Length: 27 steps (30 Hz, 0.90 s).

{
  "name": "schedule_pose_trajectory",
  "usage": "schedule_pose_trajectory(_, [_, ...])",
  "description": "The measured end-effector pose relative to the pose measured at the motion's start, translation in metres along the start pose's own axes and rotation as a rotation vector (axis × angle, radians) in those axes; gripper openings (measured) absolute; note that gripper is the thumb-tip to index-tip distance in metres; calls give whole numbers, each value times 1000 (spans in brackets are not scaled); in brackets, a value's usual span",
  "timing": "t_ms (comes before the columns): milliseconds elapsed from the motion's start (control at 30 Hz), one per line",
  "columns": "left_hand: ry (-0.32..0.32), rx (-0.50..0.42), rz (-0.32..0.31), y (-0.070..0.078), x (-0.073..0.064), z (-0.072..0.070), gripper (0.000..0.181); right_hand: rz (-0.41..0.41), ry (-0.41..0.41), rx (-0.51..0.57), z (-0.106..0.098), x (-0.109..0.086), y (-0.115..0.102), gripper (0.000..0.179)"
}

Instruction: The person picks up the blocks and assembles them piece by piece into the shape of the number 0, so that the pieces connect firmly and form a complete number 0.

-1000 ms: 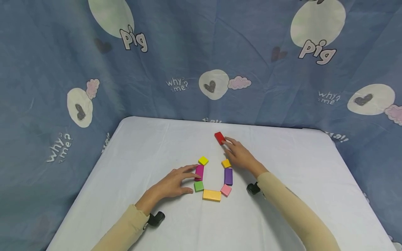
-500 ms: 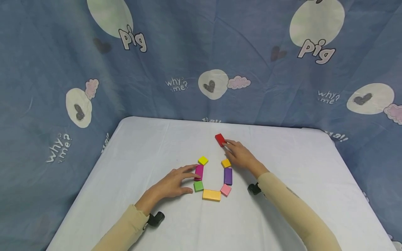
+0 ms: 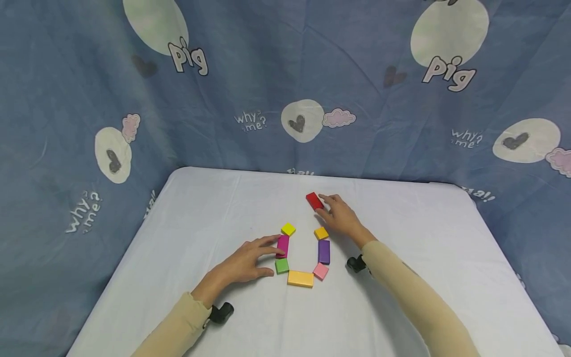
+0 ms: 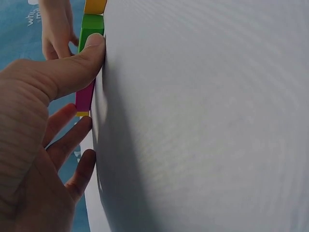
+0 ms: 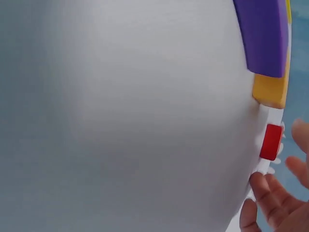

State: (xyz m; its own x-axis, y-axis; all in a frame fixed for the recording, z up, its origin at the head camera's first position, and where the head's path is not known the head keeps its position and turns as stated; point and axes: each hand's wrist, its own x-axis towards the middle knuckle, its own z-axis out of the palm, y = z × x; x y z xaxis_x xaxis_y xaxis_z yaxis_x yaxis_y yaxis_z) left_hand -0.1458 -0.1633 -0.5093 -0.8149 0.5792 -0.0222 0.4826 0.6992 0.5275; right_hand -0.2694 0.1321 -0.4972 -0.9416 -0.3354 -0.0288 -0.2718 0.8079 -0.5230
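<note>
A red block [image 3: 314,201] lies tilted on the white table beyond the other blocks. My right hand [image 3: 342,216] is at its right side, index finger by the far end and thumb by the near end. In the right wrist view, gaps show between the red block [image 5: 272,142] and the spread fingers [image 5: 270,198]. My left hand [image 3: 243,260] rests by the magenta block [image 3: 283,246], two fingertips over its edge. Its thumb lies near the green block [image 3: 282,266]; in the left wrist view the thumb overlaps the green block [image 4: 91,26].
A U-shaped row also includes a yellow block [image 3: 288,229], a long orange-yellow block [image 3: 301,278], a pink block [image 3: 320,271], a purple block [image 3: 323,252] and a small orange block [image 3: 321,233]. A patterned blue curtain [image 3: 267,59] hangs behind the table [image 3: 214,198].
The red block has shifted slightly nearer and to the right. My right hand's index finger and thumb have spread apart around it. The left hand stays put.
</note>
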Motion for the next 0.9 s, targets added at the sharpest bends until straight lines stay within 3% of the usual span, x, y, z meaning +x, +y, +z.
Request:
schedule_pose_trajectory(233, [2, -3, 4, 1, 1, 2, 53, 71, 1, -15, 0, 11, -9, 60])
schedule_pose_trajectory(467, [2, -2, 13, 0, 1, 0, 53, 50, 4, -15, 2, 13, -6, 51])
schedule_pose_trajectory(767, [5, -12, 8, 0, 0, 0, 53, 7, -19, 76, 3, 11, 0, 50])
schedule_pose_trajectory(900, [9, -13, 9, 0, 0, 0, 53, 30, -2, 117, 5, 13, 2, 46])
